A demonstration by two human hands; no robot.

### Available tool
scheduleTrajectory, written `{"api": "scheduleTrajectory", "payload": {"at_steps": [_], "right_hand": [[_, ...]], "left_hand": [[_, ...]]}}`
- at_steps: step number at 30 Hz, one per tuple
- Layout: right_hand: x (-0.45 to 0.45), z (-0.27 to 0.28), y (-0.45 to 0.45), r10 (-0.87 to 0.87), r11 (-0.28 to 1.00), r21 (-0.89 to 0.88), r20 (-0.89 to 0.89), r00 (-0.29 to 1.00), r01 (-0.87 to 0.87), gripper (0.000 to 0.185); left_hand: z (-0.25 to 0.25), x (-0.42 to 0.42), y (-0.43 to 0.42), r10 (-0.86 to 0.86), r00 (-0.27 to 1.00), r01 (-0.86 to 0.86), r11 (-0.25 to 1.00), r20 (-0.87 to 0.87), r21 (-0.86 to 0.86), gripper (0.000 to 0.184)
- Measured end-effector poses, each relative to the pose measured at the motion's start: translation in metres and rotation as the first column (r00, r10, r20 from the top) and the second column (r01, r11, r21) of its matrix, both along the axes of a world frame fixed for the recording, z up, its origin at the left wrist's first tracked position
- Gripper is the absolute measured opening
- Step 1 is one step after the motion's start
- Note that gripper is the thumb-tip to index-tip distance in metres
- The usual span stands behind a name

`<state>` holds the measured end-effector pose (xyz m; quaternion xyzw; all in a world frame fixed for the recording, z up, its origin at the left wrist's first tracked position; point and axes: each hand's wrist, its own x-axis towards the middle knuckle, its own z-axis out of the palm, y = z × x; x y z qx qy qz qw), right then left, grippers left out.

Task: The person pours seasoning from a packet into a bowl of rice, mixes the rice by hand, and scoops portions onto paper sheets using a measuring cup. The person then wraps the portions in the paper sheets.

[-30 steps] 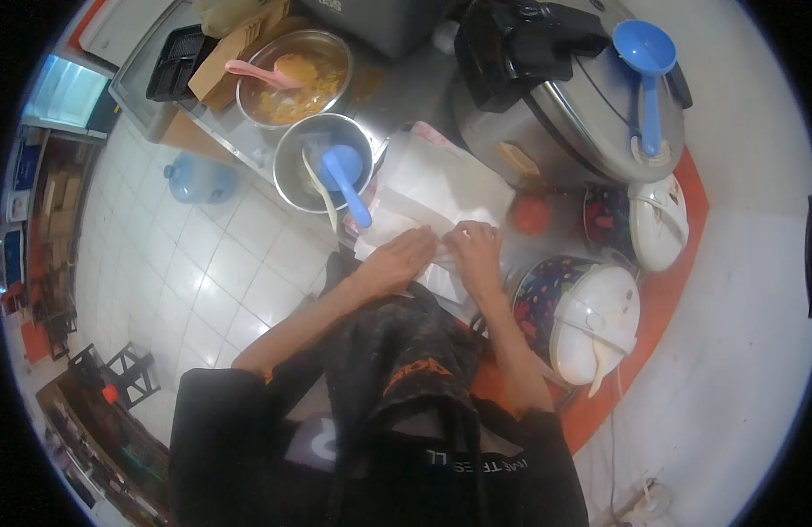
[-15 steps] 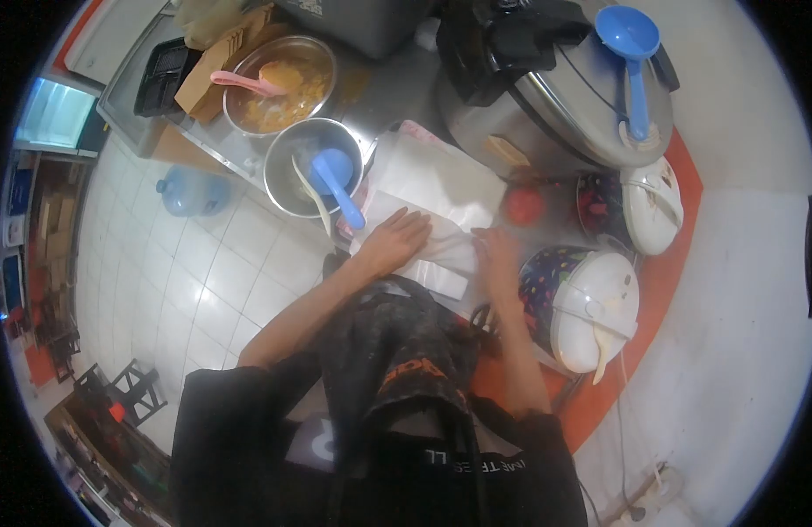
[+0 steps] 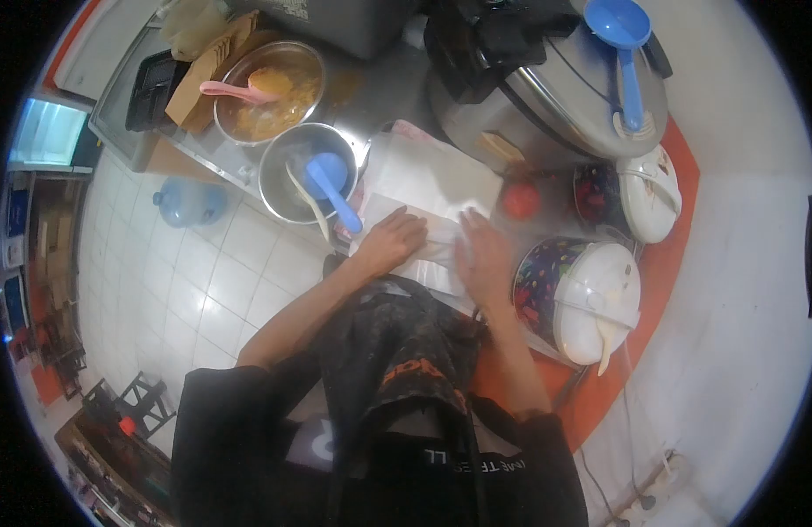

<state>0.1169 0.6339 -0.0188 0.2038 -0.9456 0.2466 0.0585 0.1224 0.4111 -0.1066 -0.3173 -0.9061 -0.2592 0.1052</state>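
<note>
White wrapping paper (image 3: 432, 180) lies in a stack on the metal counter in front of me, with a folded strip (image 3: 441, 231) along its near part. My left hand (image 3: 394, 241) holds the left end of that fold, fingers close together on top. At the right end, my right hand (image 3: 483, 262) grips the folded paper; it is slightly blurred. Whether anything is wrapped inside cannot be seen. Just left of the paper stands a steel pot (image 3: 279, 180) containing a blue ladle (image 3: 333, 184) and a pale spoon (image 3: 306, 198).
Behind are a steel bowl (image 3: 311, 66) of food with a pink ladle (image 3: 239, 90), and a large steel cooker (image 3: 555, 105) topped by a blue scoop (image 3: 630, 79). On the right, a patterned rice container (image 3: 538, 290) and a red round object (image 3: 519, 200). A water jug (image 3: 191, 202) is on the floor.
My right hand has moved inward and slightly forward along the paper, toward my left hand. The left hand stays almost in place. The whole view has shifted a little.
</note>
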Motion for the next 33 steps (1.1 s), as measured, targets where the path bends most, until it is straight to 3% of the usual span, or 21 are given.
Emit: {"api": "scheduleTrajectory", "payload": {"at_steps": [1, 2, 4, 7, 10, 20, 22, 26, 27, 28, 29, 31, 32, 33], "right_hand": [[0.003, -0.003, -0.012, 0.097, 0.995, 0.009, 0.006, 0.995, -0.097, 0.049], [0.007, -0.008, -0.018, 0.091, 0.996, 0.008, 0.008, 0.996, -0.091, 0.049], [0.015, -0.031, -0.025, 0.166, 0.965, 0.195, 0.077, 0.983, -0.178, 0.051], [0.022, -0.050, -0.015, 0.209, 0.940, 0.262, 0.059, 0.976, -0.217, 0.049], [0.027, -0.052, -0.005, 0.210, 0.939, 0.273, 0.029, 0.977, -0.210, 0.045], [0.025, -0.052, 0.008, 0.186, 0.965, 0.197, -0.044, 0.982, -0.174, 0.030], [0.026, -0.050, 0.019, 0.085, 0.994, 0.058, 0.045, 0.995, -0.087, 0.026], [0.011, -0.047, 0.030, -0.095, 0.984, 0.168, 0.185, 0.978, 0.064, 0.026], [0.005, -0.030, 0.014, -0.315, 0.941, -0.034, 0.275, 0.908, 0.337, 0.028], [-0.001, -0.021, 0.005, -0.485, 0.780, -0.202, 0.402, 0.777, 0.592, 0.031], [-0.004, -0.029, 0.007, -0.491, 0.776, -0.201, 0.402, 0.773, 0.598, 0.031], [-0.009, -0.054, 0.017, -0.298, 0.936, -0.052, 0.408, 0.863, 0.348, 0.033], [-0.014, -0.061, 0.024, -0.302, 0.935, -0.051, 0.406, 0.863, 0.352, 0.033], [-0.017, -0.062, 0.027, -0.281, 0.871, -0.168, 0.601, 0.748, 0.462, 0.032]], "left_hand": [[0.001, -0.001, -0.001, -0.009, 1.000, 0.009, 1.000, -0.004, -0.003, 0.026], [0.003, -0.001, -0.002, -0.015, 1.000, 0.015, 1.000, -0.003, -0.004, 0.026], [0.006, -0.001, -0.006, -0.031, 0.999, 0.031, 0.999, 0.018, -0.022, 0.027], [0.008, -0.002, -0.006, -0.020, 0.999, 0.019, 0.999, 0.031, 0.048, 0.027], [0.011, -0.007, -0.013, -0.035, 0.987, 0.020, 0.995, 0.159, 0.096, 0.027], [0.004, -0.013, -0.020, -0.038, 0.989, 0.023, 0.994, 0.141, 0.105, 0.024], [0.001, -0.012, -0.021, -0.073, 0.994, 0.066, 0.994, 0.081, 0.089, 0.023], [0.000, -0.009, -0.023, -0.091, 0.994, 0.085, 0.991, 0.065, 0.099, 0.020], [0.001, -0.008, -0.023, -0.090, 0.994, 0.083, 0.992, 0.067, 0.100, 0.020], [0.001, -0.007, -0.024, -0.091, 0.993, 0.084, 0.991, 0.070, 0.100, 0.020], [0.002, -0.007, -0.025, -0.099, 0.993, 0.091, 0.991, 0.070, 0.100, 0.020], [0.002, -0.008, -0.026, -0.108, 0.990, 0.105, 0.994, 0.089, 0.038, 0.027], [0.002, -0.009, -0.027, -0.112, 0.990, 0.109, 0.993, 0.087, 0.039, 0.027], [0.002, -0.009, -0.028, -0.115, 0.989, 0.113, 0.993, 0.091, 0.028, 0.027]]}}
